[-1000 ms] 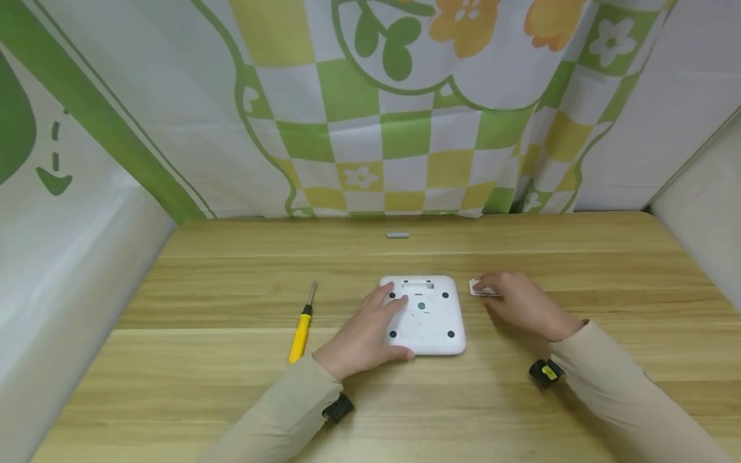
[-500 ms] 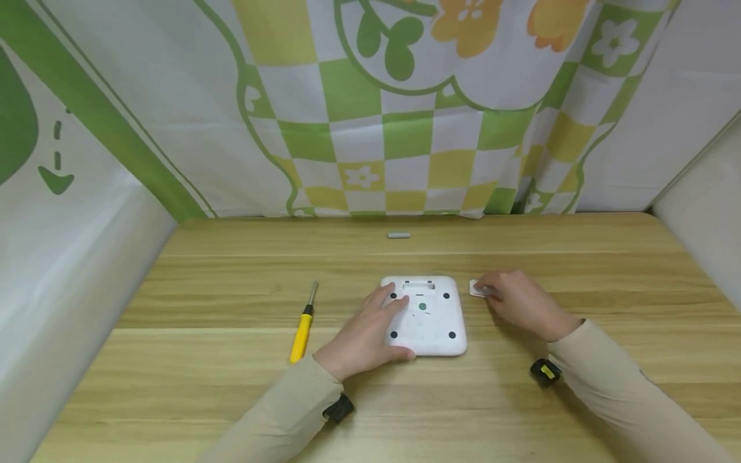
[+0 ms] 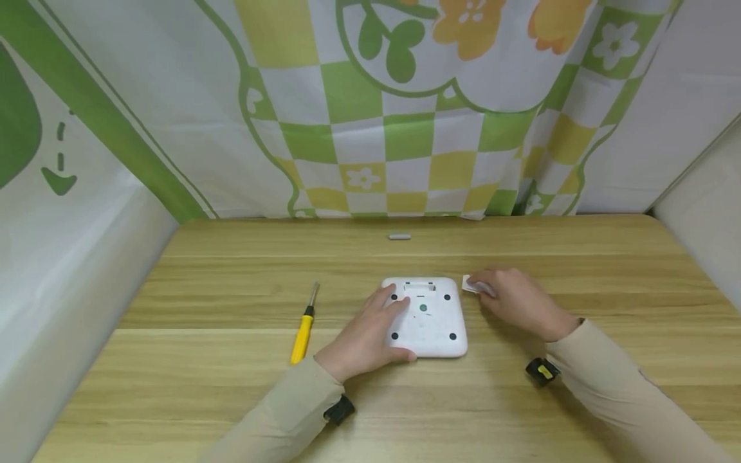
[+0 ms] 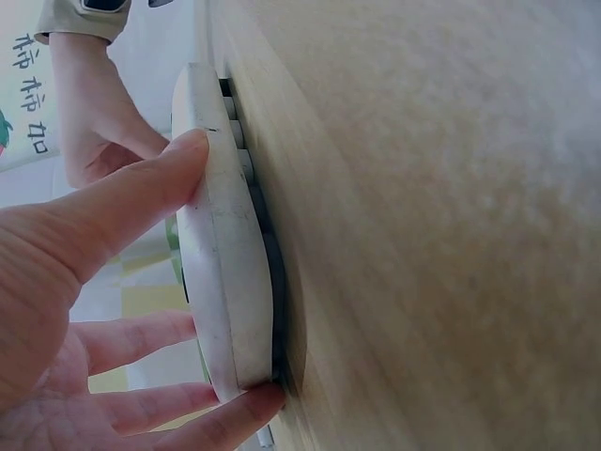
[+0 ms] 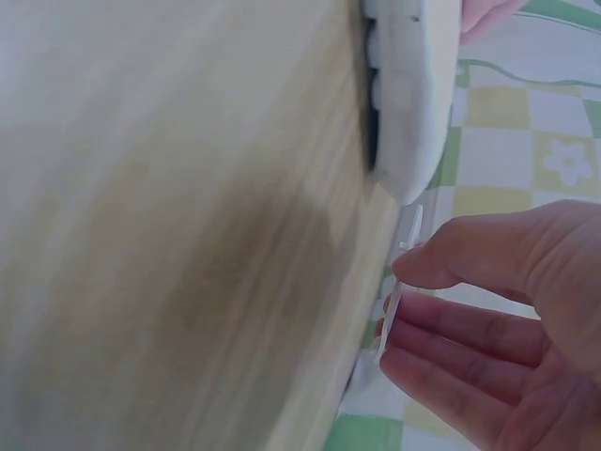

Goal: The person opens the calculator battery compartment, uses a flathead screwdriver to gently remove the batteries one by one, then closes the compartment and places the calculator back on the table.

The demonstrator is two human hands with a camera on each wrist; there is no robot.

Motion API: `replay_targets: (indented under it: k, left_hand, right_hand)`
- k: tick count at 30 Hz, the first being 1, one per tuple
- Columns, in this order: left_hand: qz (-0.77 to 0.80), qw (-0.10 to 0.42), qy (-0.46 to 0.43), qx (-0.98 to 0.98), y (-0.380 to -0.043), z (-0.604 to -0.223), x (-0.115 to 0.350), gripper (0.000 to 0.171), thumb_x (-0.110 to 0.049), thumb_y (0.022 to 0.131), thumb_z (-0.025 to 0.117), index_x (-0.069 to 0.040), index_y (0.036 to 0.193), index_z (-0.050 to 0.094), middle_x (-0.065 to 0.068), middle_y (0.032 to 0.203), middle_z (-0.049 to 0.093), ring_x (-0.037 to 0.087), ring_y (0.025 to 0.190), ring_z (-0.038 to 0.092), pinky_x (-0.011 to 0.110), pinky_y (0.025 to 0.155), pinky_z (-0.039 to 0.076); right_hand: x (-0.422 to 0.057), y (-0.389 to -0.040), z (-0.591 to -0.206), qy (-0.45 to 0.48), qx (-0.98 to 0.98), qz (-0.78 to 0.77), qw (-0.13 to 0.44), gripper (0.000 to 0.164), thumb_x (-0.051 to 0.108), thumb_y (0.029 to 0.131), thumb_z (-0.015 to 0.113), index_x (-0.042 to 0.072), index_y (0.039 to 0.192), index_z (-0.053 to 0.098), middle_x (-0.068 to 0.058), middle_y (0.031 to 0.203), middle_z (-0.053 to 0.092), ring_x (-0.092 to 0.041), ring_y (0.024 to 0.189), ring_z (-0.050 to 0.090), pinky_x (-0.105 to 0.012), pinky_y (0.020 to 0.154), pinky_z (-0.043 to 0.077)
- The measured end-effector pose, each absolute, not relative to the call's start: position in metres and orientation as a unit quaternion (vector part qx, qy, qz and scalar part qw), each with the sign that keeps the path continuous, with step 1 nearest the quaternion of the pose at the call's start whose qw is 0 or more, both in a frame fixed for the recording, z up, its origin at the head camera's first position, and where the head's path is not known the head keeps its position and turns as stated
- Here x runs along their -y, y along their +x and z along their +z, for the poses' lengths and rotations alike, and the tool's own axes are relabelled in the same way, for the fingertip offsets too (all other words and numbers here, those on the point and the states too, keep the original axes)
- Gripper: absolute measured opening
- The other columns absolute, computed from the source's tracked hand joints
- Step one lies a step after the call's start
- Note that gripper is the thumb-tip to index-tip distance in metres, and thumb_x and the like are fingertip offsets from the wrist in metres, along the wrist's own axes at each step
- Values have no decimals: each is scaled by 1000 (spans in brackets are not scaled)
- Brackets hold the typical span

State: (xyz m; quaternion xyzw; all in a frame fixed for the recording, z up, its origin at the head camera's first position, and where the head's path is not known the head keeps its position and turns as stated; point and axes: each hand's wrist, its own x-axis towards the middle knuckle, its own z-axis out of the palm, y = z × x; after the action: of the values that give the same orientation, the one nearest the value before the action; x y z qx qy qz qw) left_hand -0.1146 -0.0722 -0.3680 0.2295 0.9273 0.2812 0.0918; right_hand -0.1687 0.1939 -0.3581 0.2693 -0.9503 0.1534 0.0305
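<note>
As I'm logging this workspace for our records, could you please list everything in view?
wooden table: one, light brown, across the foreground
white device: one, white, keys down at the table's middle
thin cover: one, white, just right of the device
screwdriver: one, yellow handle, left of the device
small cylinder: one, grey, near the table's far edge
printed fabric: count unclear, mostly white, green and yellow, behind the table
sleeves: two, beige, on both arms
wrist units: two, black, at the wrists
left hand: one, on the device
right hand: one, pinching the cover
</note>
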Motion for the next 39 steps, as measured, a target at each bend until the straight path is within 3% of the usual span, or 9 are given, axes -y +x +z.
replay_targets:
  k: [10, 15, 39]
  left_hand:
    - [276, 98, 224, -929, -114, -366, 72, 82, -33, 74, 82, -1, 140, 45, 19, 155, 24, 37, 143, 23, 49, 114, 28]
    - [276, 98, 226, -929, -114, -367, 72, 83, -34, 75, 82, -1, 141, 45, 19, 155, 24, 37, 143, 23, 49, 114, 27]
    - [273, 110, 224, -929, -114, -366, 73, 83, -36, 77, 80, -3, 143, 42, 18, 157, 20, 36, 144, 20, 48, 114, 28]
  right_hand:
    - [-177, -171, -350, 290, 943, 161, 26, 21, -1, 83, 65, 2, 103, 71, -14, 103, 71, -16, 76, 63, -38, 69, 54]
    - [-168, -172, -348, 300, 938, 171, 18, 19, 1, 85, 65, 2, 103, 71, -12, 106, 70, -19, 87, 66, -38, 75, 54]
    - [-135, -169, -347, 345, 920, 183, -23, 24, 1, 87, 66, 4, 110, 69, -12, 111, 68, -22, 98, 66, -37, 82, 55]
